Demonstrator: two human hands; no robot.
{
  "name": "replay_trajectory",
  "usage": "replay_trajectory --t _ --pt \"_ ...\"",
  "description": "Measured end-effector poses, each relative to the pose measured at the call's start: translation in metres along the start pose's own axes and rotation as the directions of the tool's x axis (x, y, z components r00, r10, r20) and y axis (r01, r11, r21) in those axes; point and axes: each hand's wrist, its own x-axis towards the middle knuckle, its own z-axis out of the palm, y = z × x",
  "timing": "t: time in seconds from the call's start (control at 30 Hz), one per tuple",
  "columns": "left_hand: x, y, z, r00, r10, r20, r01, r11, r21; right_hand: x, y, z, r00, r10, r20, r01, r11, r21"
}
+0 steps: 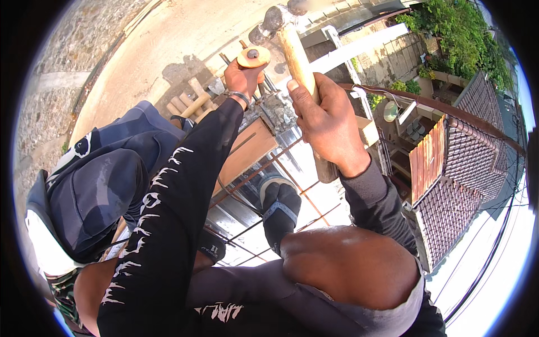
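My left hand (244, 78) is closed around a chisel with a round orange-yellow hand guard (260, 55). Its dark metal striking end (252, 54) points up at me, and the lower end is hidden beneath the hand. To the right, my right hand (331, 121) grips a hammer by its thick wooden handle (295, 53). The dark hammer head (274, 19) is raised at the top of the view, apart from the chisel. Broken concrete (277, 112) and bits of rebar lie just below my left hand.
A person in a dark hooded top (106, 174) crouches close at my left. My foot (278, 196) stands among crossing rebar (309, 199) over shiny metal sheeting (238, 210). A wooden board (244, 151) and several cut timbers (193, 104) lie nearby. Lower tiled roofs (477, 146) are at right.
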Motion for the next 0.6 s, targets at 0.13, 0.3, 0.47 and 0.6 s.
replay_trajectory --t 0.13,0.3,0.47,0.6 --pt "0.0 0.001 -0.004 0.996 0.094 -0.003 -0.093 0.99 0.109 0.005 -0.01 -0.007 0.998 0.059 0.012 -0.059 0.998 0.013" --pt "-0.003 -0.018 -0.013 0.94 0.341 0.034 -0.333 0.886 0.323 0.012 -0.006 -0.007 1.0 0.016 0.007 -0.017 0.999 0.038" --pt "-0.004 -0.025 -0.017 0.991 0.085 0.1 -0.075 0.993 -0.095 0.011 -0.001 -0.013 0.998 0.064 0.012 -0.065 0.997 0.042" --pt "0.0 -0.023 -0.017 0.983 0.141 0.114 -0.112 0.967 -0.229 0.01 -0.002 -0.018 1.0 0.03 -0.002 -0.03 0.996 0.083"
